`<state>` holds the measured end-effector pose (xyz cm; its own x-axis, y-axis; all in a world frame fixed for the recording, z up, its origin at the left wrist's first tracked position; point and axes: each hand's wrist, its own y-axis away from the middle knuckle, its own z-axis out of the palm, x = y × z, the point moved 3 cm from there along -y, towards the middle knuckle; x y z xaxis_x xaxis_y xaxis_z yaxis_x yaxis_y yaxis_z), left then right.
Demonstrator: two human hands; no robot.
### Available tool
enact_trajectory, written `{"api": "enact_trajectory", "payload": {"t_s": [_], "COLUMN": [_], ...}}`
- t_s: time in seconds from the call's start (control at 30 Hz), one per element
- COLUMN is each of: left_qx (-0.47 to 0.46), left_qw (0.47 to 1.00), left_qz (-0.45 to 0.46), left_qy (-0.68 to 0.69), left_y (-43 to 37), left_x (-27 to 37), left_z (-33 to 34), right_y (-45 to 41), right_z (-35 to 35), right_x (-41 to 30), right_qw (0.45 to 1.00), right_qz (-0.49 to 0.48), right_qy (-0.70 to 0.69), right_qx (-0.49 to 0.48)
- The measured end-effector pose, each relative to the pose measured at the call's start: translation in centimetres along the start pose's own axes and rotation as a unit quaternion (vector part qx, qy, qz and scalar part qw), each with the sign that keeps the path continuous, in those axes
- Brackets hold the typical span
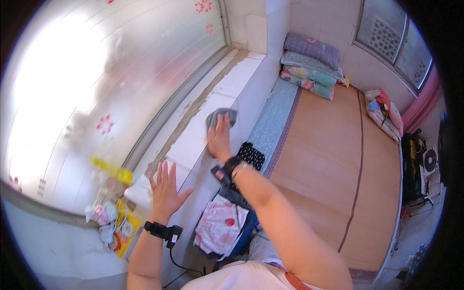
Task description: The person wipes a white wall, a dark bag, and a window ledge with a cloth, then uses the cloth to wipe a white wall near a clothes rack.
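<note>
My right hand (219, 139) is pressed on a folded grey-green cloth (232, 115) at the front edge of the white-tiled window sill (199, 127). The fingers lie over the cloth and are slightly blurred; the palm side is hidden. My left hand (167, 195) holds nothing, its fingers and thumb spread, at the near part of the sill. Whether it touches the tiles I cannot tell. A rough grey-brown strip (208, 96) runs along the sill below the frosted window (145, 65) with flower stickers.
Small items, a yellow-capped bottle (124, 175) and a yellow packet (127, 232), crowd the sill's near end. Below the sill lie folded printed clothes (220, 226) and a black dotted item (251, 156). A bed mat (322, 152) spreads to the right, with stacked pillows (311, 50) at its far end.
</note>
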<state>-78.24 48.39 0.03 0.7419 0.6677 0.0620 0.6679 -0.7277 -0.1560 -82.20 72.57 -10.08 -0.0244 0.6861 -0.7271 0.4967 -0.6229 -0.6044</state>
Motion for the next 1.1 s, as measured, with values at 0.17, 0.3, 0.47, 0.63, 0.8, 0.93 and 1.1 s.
{"api": "enact_trajectory", "payload": {"t_s": [0.17,0.3,0.47,0.63,0.8,0.93,1.1], "left_qx": [-0.144,-0.167,-0.189,-0.196,-0.182,-0.179,-0.169], "left_qw": [0.986,0.984,0.979,0.978,0.979,0.981,0.983], "left_qz": [-0.081,-0.066,-0.072,-0.073,-0.087,-0.080,-0.072], "left_qy": [-0.005,0.002,-0.007,-0.008,-0.016,-0.009,0.006], "left_y": [-3.6,-5.1,-6.4,-6.6,-5.6,-5.7,-6.1], "left_x": [-1.1,0.2,0.2,0.7,-0.2,0.3,-0.1], "left_z": [2.7,2.2,2.7,3.4,2.6,2.3,3.4], "right_y": [-1.5,-9.1,-22.0,-28.6,-20.4,-25.0,-36.6], "right_z": [1.6,0.7,0.1,-1.9,0.6,-2.3,-3.6], "right_x": [-0.3,7.6,20.8,25.9,17.9,19.3,29.1], "right_qw": [0.990,0.985,0.993,0.988,0.984,0.974,0.903], "right_qz": [0.088,0.122,0.080,0.127,-0.085,-0.065,0.013], "right_qy": [-0.101,-0.114,-0.058,-0.061,0.149,0.185,0.349], "right_qx": [-0.040,0.051,0.064,0.062,-0.041,-0.117,-0.249]}}
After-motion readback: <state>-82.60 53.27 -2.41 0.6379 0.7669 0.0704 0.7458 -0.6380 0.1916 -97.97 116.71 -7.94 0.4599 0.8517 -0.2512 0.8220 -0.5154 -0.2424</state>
